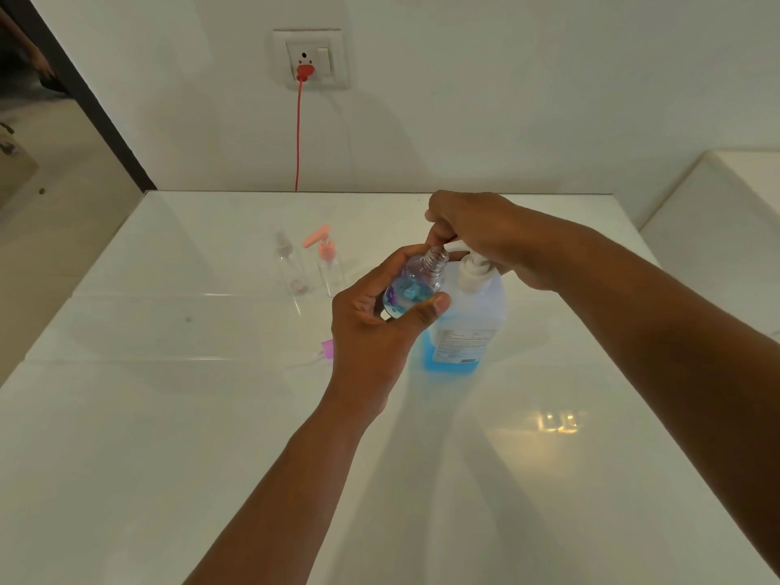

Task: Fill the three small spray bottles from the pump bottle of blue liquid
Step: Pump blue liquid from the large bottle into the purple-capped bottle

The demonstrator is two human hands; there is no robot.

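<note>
My left hand grips a small clear bottle with its cap off, tilted, some blue liquid inside, its open neck just under the pump spout. My right hand curls over the white pump head of the large pump bottle, which stands on the white table and holds blue liquid low down. Two more small bottles stand at the back left: a clear one with a clear sprayer and one with a pink pump top. A loose purple-topped sprayer lies on the table beside my left wrist.
The glossy white table ends at a white wall. A red cable hangs from a wall socket behind the table. A white ledge rises at the right; a dark doorway is at the far left.
</note>
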